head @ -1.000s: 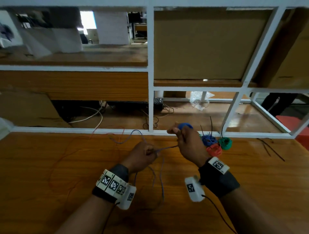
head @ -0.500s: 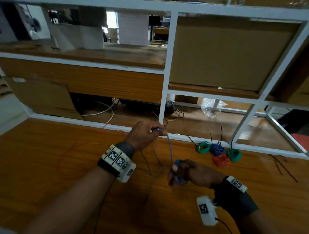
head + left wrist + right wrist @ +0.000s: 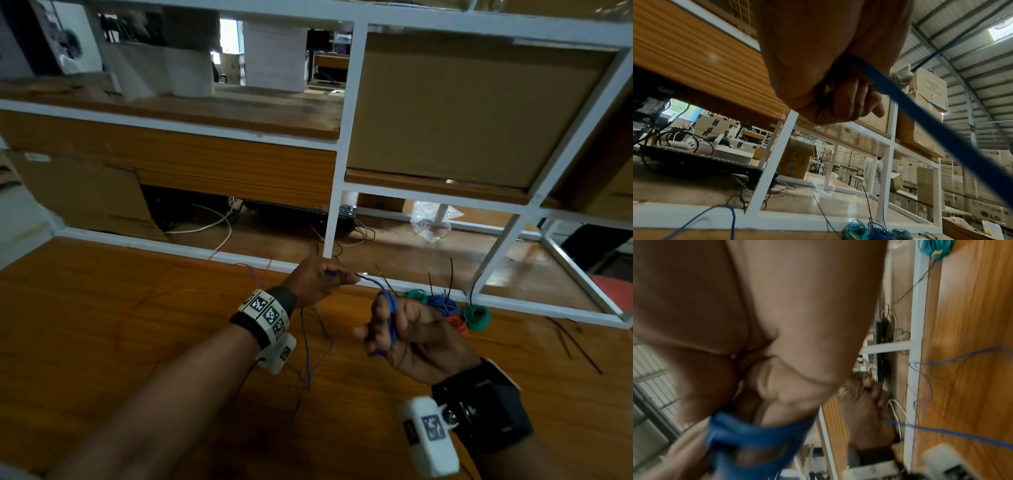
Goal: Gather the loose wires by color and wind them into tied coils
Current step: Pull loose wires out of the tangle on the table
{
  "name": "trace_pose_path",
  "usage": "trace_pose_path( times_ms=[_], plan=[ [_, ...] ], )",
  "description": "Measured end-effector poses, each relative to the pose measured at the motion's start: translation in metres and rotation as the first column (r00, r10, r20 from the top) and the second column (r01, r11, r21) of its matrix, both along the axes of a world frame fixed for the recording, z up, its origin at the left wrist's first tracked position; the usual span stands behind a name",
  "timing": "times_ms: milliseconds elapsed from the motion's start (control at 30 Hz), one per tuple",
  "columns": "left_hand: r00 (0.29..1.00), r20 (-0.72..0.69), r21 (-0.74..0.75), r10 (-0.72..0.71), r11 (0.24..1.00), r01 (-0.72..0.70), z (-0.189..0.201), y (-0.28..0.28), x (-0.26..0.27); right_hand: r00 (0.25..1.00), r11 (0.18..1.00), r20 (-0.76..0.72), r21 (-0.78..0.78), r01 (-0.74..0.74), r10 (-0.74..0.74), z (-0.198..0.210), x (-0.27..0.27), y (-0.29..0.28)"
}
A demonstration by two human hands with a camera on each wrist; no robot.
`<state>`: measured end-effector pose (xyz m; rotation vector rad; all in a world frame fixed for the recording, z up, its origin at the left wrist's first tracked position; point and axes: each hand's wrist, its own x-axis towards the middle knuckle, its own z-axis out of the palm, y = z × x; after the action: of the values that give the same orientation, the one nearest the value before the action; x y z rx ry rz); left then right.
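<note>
Blue wire (image 3: 391, 317) is wound in several loops around the fingers of the right hand (image 3: 407, 337), which is raised above the wooden table (image 3: 102, 325) with the palm turned toward the person and the fingers curled round the loops. From that bundle a single strand runs up and to the left to the left hand (image 3: 317, 281), whose thumb and fingers pinch it; the left wrist view shows the strand (image 3: 900, 95) passing out of that closed grip. Beyond the left hand the free length of the wire hangs down and trails across the table toward the near side, with more slack curving along the tabletop on the left. Just to the right of the right hand, near the far edge of the table, lie the finished coils close together: a green coil (image 3: 416, 295), a blue coil (image 3: 442, 305), a red coil (image 3: 457, 325) partly hidden behind the hand, and a second green coil (image 3: 478, 317). Thin dark tie ends stick up from them. A few loose dark wires (image 3: 572, 342) lie farther right on the table. A faint red wire (image 3: 239, 257) snakes along the far edge on the left. Behind the table stands a white metal frame (image 3: 334, 192) with wooden shelves, and cables and a keyboard rest on the lower level behind it.
</note>
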<state>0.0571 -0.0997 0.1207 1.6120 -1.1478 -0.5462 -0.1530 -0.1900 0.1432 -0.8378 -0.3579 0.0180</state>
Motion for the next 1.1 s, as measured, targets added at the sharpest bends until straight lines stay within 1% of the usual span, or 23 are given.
trace_pose_path(
  times_ms=[67, 133, 200, 233, 267, 300, 333, 367, 400, 467, 500, 533, 567, 600, 667, 733, 767, 800, 833, 900, 933, 1033, 1100],
  plan=[
    [1.000, -0.030, -0.012, 0.009, 1.000, -0.009, -0.007, -0.001, -0.004, 0.994, 0.992, 0.017, 0.055, 0.110, -0.111, 0.003, 0.005, -0.004],
    [0.997, -0.073, 0.004, 0.002, 1.000, -0.002, -0.017, 0.001, -0.007, 0.960, 0.954, -0.008, 0.110, 0.279, -0.279, 0.007, 0.010, -0.012],
    [0.994, -0.108, 0.024, 0.025, 0.999, -0.023, -0.027, 0.006, -0.017, 0.937, 0.904, -0.052, 0.248, 0.347, -0.345, 0.013, 0.017, -0.016],
    [0.994, -0.086, 0.055, 0.068, 0.996, -0.063, -0.034, 0.007, -0.024, 0.925, 0.873, -0.090, 0.305, 0.379, -0.370, 0.018, 0.022, -0.016],
    [0.994, -0.030, 0.118, 0.108, 0.988, -0.104, -0.040, 0.011, -0.035, 0.890, 0.827, -0.140, 0.331, 0.455, -0.433, 0.021, 0.025, -0.018],
    [0.991, 0.020, 0.169, 0.131, 0.977, -0.132, -0.048, 0.014, -0.047, 0.818, 0.768, -0.158, 0.284, 0.574, -0.553, 0.022, 0.030, -0.021],
    [0.992, 0.035, 0.194, 0.120, 0.973, -0.125, -0.056, 0.019, -0.059, 0.724, 0.703, -0.137, 0.170, 0.690, -0.677, 0.023, 0.036, -0.023],
    [0.995, 0.004, 0.190, 0.102, 0.977, -0.101, -0.064, 0.023, -0.066, 0.616, 0.618, -0.071, -0.005, 0.786, -0.784, 0.021, 0.041, -0.026],
    [0.992, -0.079, 0.179, 0.098, 0.980, -0.082, -0.071, 0.028, -0.072, 0.519, 0.501, 0.051, -0.195, 0.843, -0.853, 0.019, 0.045, -0.027],
    [0.960, -0.252, 0.139, 0.122, 0.986, -0.089, -0.082, 0.042, -0.071, 0.324, 0.133, 0.308, -0.509, 0.850, -0.895, 0.009, 0.046, -0.032],
    [0.946, -0.290, 0.123, 0.147, 0.986, -0.116, -0.084, 0.048, -0.066, 0.266, -0.045, 0.404, -0.616, 0.787, -0.875, 0.004, 0.045, -0.037],
    [0.949, -0.260, 0.132, 0.178, 0.980, -0.148, -0.082, 0.054, -0.059, 0.258, -0.187, 0.475, -0.705, 0.684, -0.841, -0.002, 0.041, -0.042],
    [0.962, -0.194, 0.134, 0.192, 0.977, -0.168, -0.079, 0.060, -0.053, 0.317, -0.282, 0.519, -0.776, 0.564, -0.794, -0.006, 0.038, -0.046],
    [0.977, -0.115, 0.134, 0.182, 0.977, -0.166, -0.073, 0.066, -0.048, 0.415, -0.326, 0.521, -0.828, 0.456, -0.746, -0.010, 0.035, -0.047],
    [0.989, 0.023, 0.134, 0.148, 0.980, -0.150, -0.055, 0.075, -0.038, 0.611, -0.326, 0.417, -0.909, 0.261, -0.673, -0.023, 0.030, -0.050],
    [0.974, 0.199, 0.136, 0.109, 0.981, -0.137, -0.036, 0.081, -0.029, 0.735, -0.349, 0.327, -0.928, 0.131, -0.593, -0.033, 0.029, -0.049],
    [0.948, 0.302, 0.127, 0.102, 0.981, -0.146, -0.026, 0.081, -0.026, 0.777, -0.310, 0.249, -0.948, 0.073, -0.578, -0.036, 0.028, -0.049],
    [0.915, 0.387, 0.103, 0.109, 0.982, -0.161, -0.016, 0.080, -0.022, 0.816, -0.259, 0.173, -0.965, 0.030, -0.551, -0.037, 0.027, -0.047],
    [0.884, 0.451, 0.071, 0.126, 0.982, -0.176, -0.006, 0.078, -0.018, 0.841, -0.162, 0.069, -0.986, -0.022, -0.536, -0.037, 0.025, -0.044],
    [0.854, 0.499, 0.011, 0.149, 0.984, -0.178, 0.014, 0.071, -0.010, 0.858, 0.121, -0.121, -0.990, -0.070, -0.499, -0.033, 0.023, -0.031],
    [0.853, 0.505, -0.003, 0.135, 0.988, -0.154, 0.021, 0.066, -0.006, 0.864, 0.221, -0.177, -0.972, -0.078, -0.472, -0.032, 0.022, -0.026],
    [0.838, 0.545, 0.015, 0.015, 1.000, -0.028, 0.039, 0.051, -0.004, 0.898, 0.304, -0.309, -0.928, -0.214, -0.312, -0.020, 0.018, -0.008],
    [0.857, 0.512, 0.027, -0.053, 0.999, 0.046, 0.047, 0.040, -0.008, 0.936, 0.430, -0.329, -0.868, -0.248, -0.123, -0.019, 0.014, -0.002]
  ],
)
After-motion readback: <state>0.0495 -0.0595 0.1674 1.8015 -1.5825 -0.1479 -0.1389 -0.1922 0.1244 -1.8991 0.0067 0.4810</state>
